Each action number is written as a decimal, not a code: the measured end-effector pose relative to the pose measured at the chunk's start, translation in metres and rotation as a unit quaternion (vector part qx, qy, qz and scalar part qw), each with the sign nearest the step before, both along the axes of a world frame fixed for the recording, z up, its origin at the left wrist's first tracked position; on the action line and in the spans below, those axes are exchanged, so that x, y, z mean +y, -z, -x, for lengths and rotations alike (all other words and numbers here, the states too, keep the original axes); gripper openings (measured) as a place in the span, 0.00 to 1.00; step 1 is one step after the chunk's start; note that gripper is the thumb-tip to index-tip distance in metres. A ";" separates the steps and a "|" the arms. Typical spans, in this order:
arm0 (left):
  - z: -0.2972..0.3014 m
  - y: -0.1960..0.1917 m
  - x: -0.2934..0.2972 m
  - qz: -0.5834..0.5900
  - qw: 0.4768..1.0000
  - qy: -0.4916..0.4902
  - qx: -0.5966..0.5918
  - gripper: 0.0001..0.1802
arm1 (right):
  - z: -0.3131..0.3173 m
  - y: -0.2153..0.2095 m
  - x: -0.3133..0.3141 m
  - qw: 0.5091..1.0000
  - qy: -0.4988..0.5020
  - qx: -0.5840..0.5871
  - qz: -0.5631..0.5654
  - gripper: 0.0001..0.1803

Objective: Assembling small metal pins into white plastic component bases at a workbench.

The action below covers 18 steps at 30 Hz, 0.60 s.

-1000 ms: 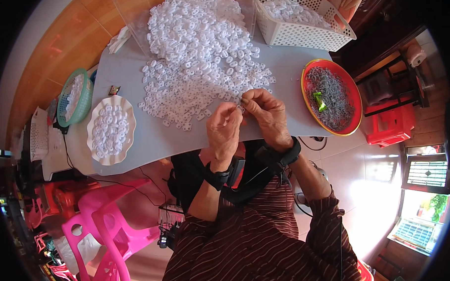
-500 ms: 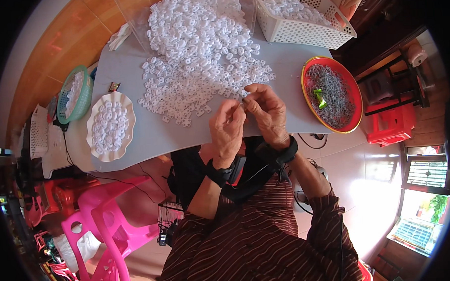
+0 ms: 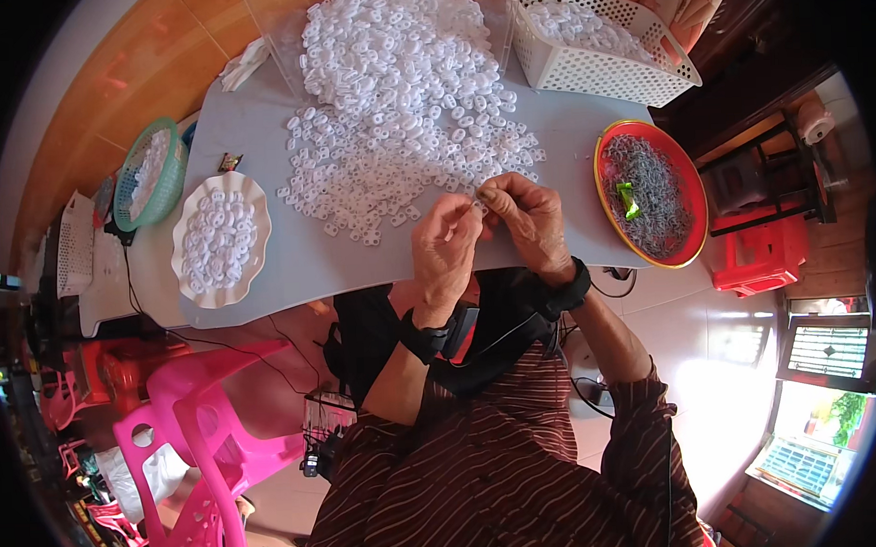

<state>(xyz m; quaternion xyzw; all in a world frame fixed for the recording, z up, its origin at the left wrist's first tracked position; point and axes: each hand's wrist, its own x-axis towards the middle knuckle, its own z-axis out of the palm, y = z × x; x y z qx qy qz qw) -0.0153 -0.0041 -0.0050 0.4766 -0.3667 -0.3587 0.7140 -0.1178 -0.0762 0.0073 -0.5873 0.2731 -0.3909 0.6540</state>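
My left hand [image 3: 444, 252] and my right hand [image 3: 530, 219] meet fingertip to fingertip over the near edge of the grey table [image 3: 293, 259]. Together they pinch one small white plastic piece [image 3: 478, 201], which is mostly hidden by the fingers. Just beyond the fingertips lies a big heap of the same white pieces [image 3: 403, 91], spread across the table's middle. A round orange tray of thin grey metal parts [image 3: 650, 193], with a small green item on it, sits right of my right hand.
A white scalloped plate [image 3: 219, 239] of white pieces lies at the left, and a green basket [image 3: 149, 173] beyond it. A white perforated basket [image 3: 594, 41] stands at the far right. A pink plastic chair [image 3: 188, 446] is below left, a red stool [image 3: 760, 253] at the right.
Both hands stay together at the table's near edge, with only small finger movements on the piece. Nothing else has moved.
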 end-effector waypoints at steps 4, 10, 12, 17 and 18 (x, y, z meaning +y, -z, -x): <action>0.000 0.006 -0.002 0.008 1.000 -0.011 0.003 0.03 | -0.004 -0.003 0.003 1.000 0.007 0.005 -0.001 0.09; 0.007 0.002 -0.003 -0.001 0.998 -0.060 -0.035 0.02 | -0.005 -0.001 0.003 0.991 0.047 0.087 0.090 0.12; 0.007 0.002 -0.003 -0.002 0.997 -0.066 -0.030 0.02 | -0.004 0.003 0.000 0.993 0.044 0.089 0.064 0.13; 0.003 -0.001 -0.002 0.017 0.999 -0.035 0.010 0.02 | -0.001 -0.003 -0.001 0.999 -0.015 0.021 0.026 0.12; 0.002 -0.001 -0.002 0.017 0.999 -0.036 0.009 0.02 | 0.000 -0.005 -0.002 0.999 -0.034 0.021 0.025 0.12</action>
